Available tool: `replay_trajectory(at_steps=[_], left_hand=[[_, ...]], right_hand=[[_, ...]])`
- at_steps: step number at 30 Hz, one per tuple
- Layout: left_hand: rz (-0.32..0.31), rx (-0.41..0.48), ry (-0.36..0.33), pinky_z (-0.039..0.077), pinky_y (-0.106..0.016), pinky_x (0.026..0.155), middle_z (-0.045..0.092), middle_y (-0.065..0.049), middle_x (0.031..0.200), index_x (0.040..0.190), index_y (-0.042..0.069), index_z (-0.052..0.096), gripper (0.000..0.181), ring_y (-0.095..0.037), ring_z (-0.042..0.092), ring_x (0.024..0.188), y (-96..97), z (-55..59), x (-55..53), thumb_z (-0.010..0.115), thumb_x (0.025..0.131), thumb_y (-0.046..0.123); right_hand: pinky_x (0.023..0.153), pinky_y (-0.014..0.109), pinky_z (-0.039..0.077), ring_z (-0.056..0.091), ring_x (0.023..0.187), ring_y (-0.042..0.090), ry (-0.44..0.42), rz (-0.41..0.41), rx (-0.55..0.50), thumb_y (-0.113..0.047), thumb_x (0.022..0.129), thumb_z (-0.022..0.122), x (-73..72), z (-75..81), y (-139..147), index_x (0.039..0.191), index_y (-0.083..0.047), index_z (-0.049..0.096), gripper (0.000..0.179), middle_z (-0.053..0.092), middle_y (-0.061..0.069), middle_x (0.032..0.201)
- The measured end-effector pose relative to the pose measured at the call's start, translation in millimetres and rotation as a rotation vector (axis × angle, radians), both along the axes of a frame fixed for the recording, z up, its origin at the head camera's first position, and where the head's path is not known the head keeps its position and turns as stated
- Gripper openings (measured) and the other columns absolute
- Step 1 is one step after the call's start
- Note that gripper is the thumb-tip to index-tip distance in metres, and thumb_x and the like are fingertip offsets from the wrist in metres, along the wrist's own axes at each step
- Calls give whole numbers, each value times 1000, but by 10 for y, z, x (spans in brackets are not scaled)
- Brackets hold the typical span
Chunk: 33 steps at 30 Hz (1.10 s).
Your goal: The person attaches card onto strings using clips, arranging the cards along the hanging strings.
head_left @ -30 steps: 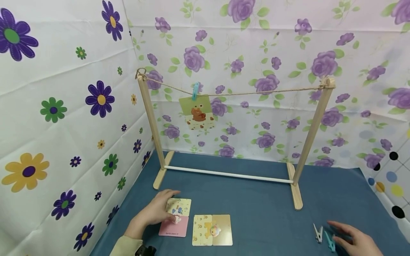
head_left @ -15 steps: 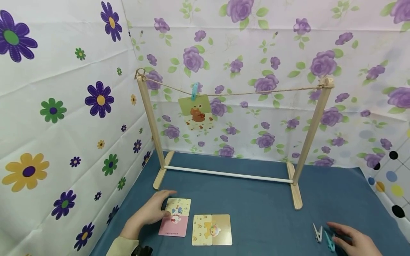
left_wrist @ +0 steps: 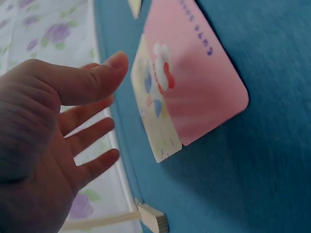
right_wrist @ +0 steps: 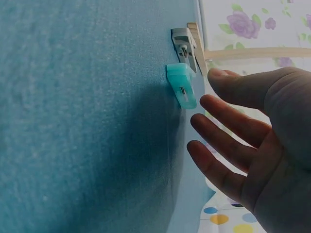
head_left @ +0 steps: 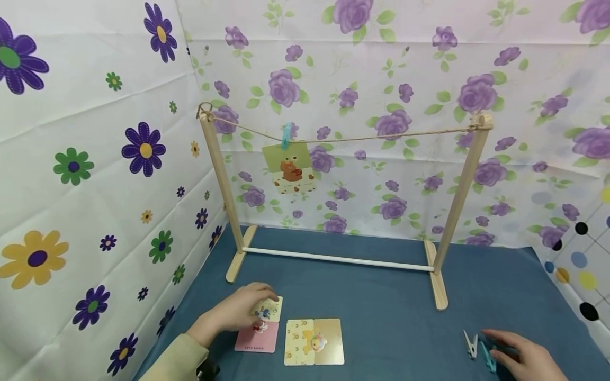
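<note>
- Off to the left of the wooden rack, you have a white cloth printed with purple, green and yellow daisies.
- Your left hand, in a pale sleeve, is on the near side of the rack's left foot. Its fingers are loosely bent with a wide gap to the thumb, and it holds nothing.
- Beneath that hand, nearer you than the rack's left foot, a pink-and-yellow card lies on the blue tablecloth; your hand covers part of it.
- On the left part of the rack's twine, a light-blue clothespin grips the top edge of a green-and-cream bear card, which hangs slightly tilted.
- In front of the rack, just to the right of the pink-and-yellow card, a yellow-and-tan card lies flat, apart from it.
- Behind the rack, you face a white cloth with purple roses.
- Nearer you than the rack's right foot and right of it, a grey clothespin lies just beside a teal clothespin.
- Your right hand is right of the rack's right foot and nearer you, beside the teal clothespin. Its fingers are spread and gently curved, thumb apart, with nothing in them.
</note>
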<state>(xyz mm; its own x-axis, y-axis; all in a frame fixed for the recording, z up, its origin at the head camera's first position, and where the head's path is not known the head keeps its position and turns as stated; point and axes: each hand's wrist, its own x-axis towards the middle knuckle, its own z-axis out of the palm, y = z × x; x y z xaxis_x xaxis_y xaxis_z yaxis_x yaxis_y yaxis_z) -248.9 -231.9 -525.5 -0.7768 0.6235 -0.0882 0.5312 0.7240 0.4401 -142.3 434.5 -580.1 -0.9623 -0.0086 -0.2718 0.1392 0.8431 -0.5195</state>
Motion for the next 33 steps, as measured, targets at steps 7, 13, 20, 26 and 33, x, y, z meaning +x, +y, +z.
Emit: replay_trajectory(at_steps=[7, 13, 20, 26, 33], left_hand=[[-114, -78, 28, 45, -60, 111, 62, -1, 143, 130, 23, 75, 51, -27, 55, 136, 75, 4, 5, 86, 86, 0], [-145, -138, 50, 44, -58, 113, 60, 1, 145, 132, 28, 73, 56, -25, 54, 138, 107, 5, 2, 88, 85, 1], [-269, -217, 87, 39, -59, 118, 57, -1, 150, 138, 28, 68, 68, -27, 46, 146, 121, 57, -7, 84, 81, -7], [-335, -277, 118, 36, -53, 121, 57, 1, 151, 138, 30, 67, 67, -24, 47, 146, 152, 83, -9, 81, 85, -8], [-401, -326, 156, 38, -50, 120, 57, 3, 149, 138, 33, 67, 68, -20, 48, 144, 184, 96, -27, 85, 84, -6]], right_hand=[[81, 52, 61, 71, 100, 37, 0, 9, 24, -27, 94, 83, -26, 11, -20, 136, 2, 69, 53, 71, 21, 121], [82, 53, 61, 71, 95, 33, -10, -16, 56, -39, 94, 83, -19, 12, -40, 134, 4, 69, 61, 72, 18, 116], [74, 50, 55, 64, 83, 27, -24, -41, 132, -48, 94, 81, 1, 33, -62, 133, 7, 68, 68, 70, 11, 101], [66, 44, 47, 57, 73, 21, -46, -42, 126, -57, 93, 78, 4, 60, -80, 134, 10, 66, 79, 65, 2, 87], [75, 55, 59, 68, 81, 27, -90, -44, 126, -69, 87, 77, -22, 41, -52, 133, 11, 65, 94, 73, 11, 99]])
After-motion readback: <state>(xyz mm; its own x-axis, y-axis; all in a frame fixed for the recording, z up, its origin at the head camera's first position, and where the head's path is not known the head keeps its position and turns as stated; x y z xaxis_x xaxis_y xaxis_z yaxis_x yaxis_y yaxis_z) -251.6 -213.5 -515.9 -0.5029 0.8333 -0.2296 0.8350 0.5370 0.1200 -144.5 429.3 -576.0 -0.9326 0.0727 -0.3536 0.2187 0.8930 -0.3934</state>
